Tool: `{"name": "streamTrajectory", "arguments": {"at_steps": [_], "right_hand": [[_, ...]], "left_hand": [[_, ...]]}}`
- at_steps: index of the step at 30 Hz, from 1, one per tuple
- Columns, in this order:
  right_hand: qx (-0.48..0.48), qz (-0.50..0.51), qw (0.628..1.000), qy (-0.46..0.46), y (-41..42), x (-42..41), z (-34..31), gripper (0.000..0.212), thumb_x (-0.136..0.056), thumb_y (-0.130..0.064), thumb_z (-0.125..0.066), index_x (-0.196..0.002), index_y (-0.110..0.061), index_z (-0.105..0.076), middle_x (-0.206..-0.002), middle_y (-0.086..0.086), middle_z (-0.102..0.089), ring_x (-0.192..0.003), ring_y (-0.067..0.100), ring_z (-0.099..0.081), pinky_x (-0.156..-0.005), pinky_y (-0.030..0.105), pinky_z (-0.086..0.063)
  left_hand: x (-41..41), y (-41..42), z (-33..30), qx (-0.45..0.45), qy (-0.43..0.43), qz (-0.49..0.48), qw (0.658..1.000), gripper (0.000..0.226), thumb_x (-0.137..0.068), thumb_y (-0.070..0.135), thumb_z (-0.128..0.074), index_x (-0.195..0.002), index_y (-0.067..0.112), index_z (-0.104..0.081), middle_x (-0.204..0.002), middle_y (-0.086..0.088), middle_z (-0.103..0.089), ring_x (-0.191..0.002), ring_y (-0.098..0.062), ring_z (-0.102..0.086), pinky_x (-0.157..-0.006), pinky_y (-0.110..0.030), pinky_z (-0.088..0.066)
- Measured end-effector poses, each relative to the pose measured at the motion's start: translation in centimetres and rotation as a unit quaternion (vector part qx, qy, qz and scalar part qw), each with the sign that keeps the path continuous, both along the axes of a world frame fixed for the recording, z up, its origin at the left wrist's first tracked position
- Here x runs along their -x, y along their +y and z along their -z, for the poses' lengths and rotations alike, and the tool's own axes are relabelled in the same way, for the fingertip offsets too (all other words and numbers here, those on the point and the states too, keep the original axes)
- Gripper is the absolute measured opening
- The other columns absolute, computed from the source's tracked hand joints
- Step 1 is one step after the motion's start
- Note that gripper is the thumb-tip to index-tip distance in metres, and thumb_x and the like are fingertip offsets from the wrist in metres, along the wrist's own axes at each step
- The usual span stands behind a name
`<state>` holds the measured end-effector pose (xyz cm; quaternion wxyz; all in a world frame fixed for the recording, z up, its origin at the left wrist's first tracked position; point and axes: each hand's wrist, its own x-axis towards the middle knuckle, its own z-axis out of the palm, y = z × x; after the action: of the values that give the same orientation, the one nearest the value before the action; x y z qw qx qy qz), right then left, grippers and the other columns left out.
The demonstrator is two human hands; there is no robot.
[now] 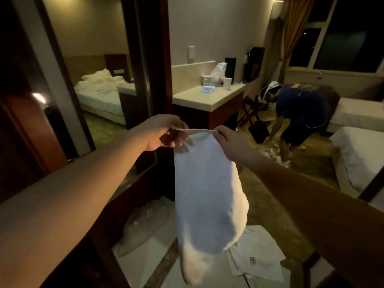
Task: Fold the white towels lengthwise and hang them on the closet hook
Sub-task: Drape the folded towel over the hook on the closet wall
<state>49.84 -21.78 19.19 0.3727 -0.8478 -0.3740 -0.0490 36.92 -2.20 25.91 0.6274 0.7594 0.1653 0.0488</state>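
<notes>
The room is dim. A mirror (99, 84) on the left shows a bed with rumpled linen; a pale surface (199, 98) stands beyond the hands, and a second person (299, 113) bends toward the floor (268, 196) at right, face hidden. In front, both arms reach out holding a towel (203, 192) in the air. Its long axis runs straight down from the top edge, and it hangs narrow, seemingly doubled lengthwise. The lower end blurs and curls, so its corners cannot be made out. It looks white, plain and soft, bluish in shadow. Another towel (255, 258) lies flat on the floor below, bearing a small emblem. The left hand (164, 132) pinches the top left corner; the right hand (228, 140) pinches the top right corner.
</notes>
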Motion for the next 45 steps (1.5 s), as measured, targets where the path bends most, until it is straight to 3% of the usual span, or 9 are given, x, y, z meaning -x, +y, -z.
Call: {"name": "streamTrajectory", "arguments": {"at_steps": [4, 9, 14, 22, 28, 33, 38, 41, 45], "right_hand": [[-0.003, -0.023, 1.000, -0.009, 0.7, 4.9, -2.6, 0.021, -0.105, -0.044, -0.040, -0.093, -0.041, -0.056, -0.084, -0.016, -0.062, -0.077, -0.005, -0.058, -0.062, 0.023, -0.038], [0.005, -0.078, 0.996, -0.030, 2.8, 12.8, -4.6, 0.018, -0.105, -0.044, -0.043, -0.092, -0.049, -0.054, -0.087, -0.021, -0.061, -0.081, -0.005, -0.056, -0.064, 0.017, -0.037], [0.037, -0.121, 0.990, -0.061, 3.6, 21.8, -5.2, 0.016, -0.099, -0.049, -0.053, -0.086, -0.043, -0.059, -0.087, -0.016, -0.063, -0.083, 0.002, -0.059, -0.065, 0.024, -0.041], [0.136, -0.158, 0.969, -0.135, 4.9, 36.0, -6.1, 0.024, -0.090, -0.057, -0.064, -0.088, -0.032, -0.061, -0.082, -0.010, -0.061, -0.076, 0.006, -0.056, -0.060, 0.025, -0.037], [0.129, -0.119, 0.979, -0.102, 5.7, 42.0, -6.4, 0.021, -0.092, -0.042, -0.066, -0.088, -0.023, -0.072, -0.082, -0.004, -0.068, -0.077, 0.013, -0.063, -0.062, 0.027, -0.045], [0.112, -0.109, 0.984, -0.090, 7.3, 44.7, -6.4, 0.020, -0.094, -0.041, -0.060, -0.083, -0.026, -0.066, -0.081, -0.005, -0.065, -0.076, 0.012, -0.060, -0.062, 0.030, -0.043], [0.118, -0.092, 0.986, -0.079, 8.7, 45.8, -6.3, 0.015, -0.098, -0.038, -0.053, -0.092, -0.028, -0.061, -0.090, -0.004, -0.065, -0.078, 0.009, -0.056, -0.060, 0.027, -0.038], [0.111, -0.103, 0.986, -0.073, 9.2, 46.8, -6.5, 0.023, -0.097, -0.048, -0.055, -0.097, -0.026, -0.063, -0.086, -0.006, -0.063, -0.077, 0.010, -0.058, -0.059, 0.027, -0.040], [0.104, -0.143, 0.981, -0.084, 10.0, 49.7, -7.3, 0.033, -0.101, -0.052, -0.047, -0.101, -0.024, -0.065, -0.087, -0.008, -0.061, -0.077, 0.006, -0.055, -0.059, 0.024, -0.038]], "left_hand": [[7.2, 1.1, -1.1, -0.171, 0.012, 0.053, 0.984, 0.025, -0.089, 0.016, -0.070, -0.114, 0.020, -0.067, -0.098, -0.004, -0.067, -0.084, -0.017, -0.064, -0.070, -0.027, -0.050], [16.1, 0.9, -1.1, -0.473, -0.033, -0.050, 0.879, 0.019, -0.098, 0.041, -0.059, -0.108, 0.030, -0.068, -0.067, 0.013, -0.065, -0.055, 0.001, -0.057, -0.053, -0.018, -0.036], [26.9, 2.2, -1.5, -0.545, -0.030, -0.152, 0.824, 0.042, -0.098, 0.052, -0.052, -0.122, 0.023, -0.068, -0.112, 0.002, -0.065, -0.100, -0.014, -0.057, -0.077, -0.026, -0.036], [45.3, 2.3, -2.4, -0.338, -0.097, -0.166, 0.921, 0.019, -0.098, 0.037, -0.058, -0.084, 0.045, -0.068, -0.079, 0.034, -0.067, -0.076, 0.022, -0.058, -0.066, -0.014, -0.035], [56.1, 2.0, -6.0, -0.206, -0.192, -0.188, 0.941, 0.018, -0.091, 0.021, -0.071, -0.080, 0.033, -0.081, -0.091, 0.002, -0.078, -0.087, -0.010, -0.074, -0.071, -0.021, -0.056], [62.4, 2.4, -7.6, -0.123, -0.239, -0.260, 0.927, 0.005, -0.088, 0.021, -0.073, -0.090, 0.022, -0.078, -0.092, 0.003, -0.078, -0.091, -0.014, -0.072, -0.074, -0.025, -0.056], [67.2, 2.7, -8.8, -0.004, -0.300, -0.340, 0.891, 0.023, -0.091, 0.020, -0.069, -0.111, 0.011, -0.072, -0.109, -0.007, -0.076, -0.103, -0.022, -0.072, -0.085, -0.034, -0.057], [70.1, 3.6, -8.8, 0.038, -0.314, -0.399, 0.861, 0.040, -0.085, 0.025, -0.075, -0.120, 0.006, -0.066, -0.107, -0.009, -0.076, -0.097, -0.023, -0.074, -0.072, -0.032, -0.060], [72.4, 4.8, -8.3, 0.096, -0.300, -0.453, 0.834, 0.029, -0.089, 0.015, -0.072, -0.115, 0.003, -0.066, -0.090, -0.009, -0.078, -0.083, -0.025, -0.076, -0.056, -0.031, -0.059]]}}
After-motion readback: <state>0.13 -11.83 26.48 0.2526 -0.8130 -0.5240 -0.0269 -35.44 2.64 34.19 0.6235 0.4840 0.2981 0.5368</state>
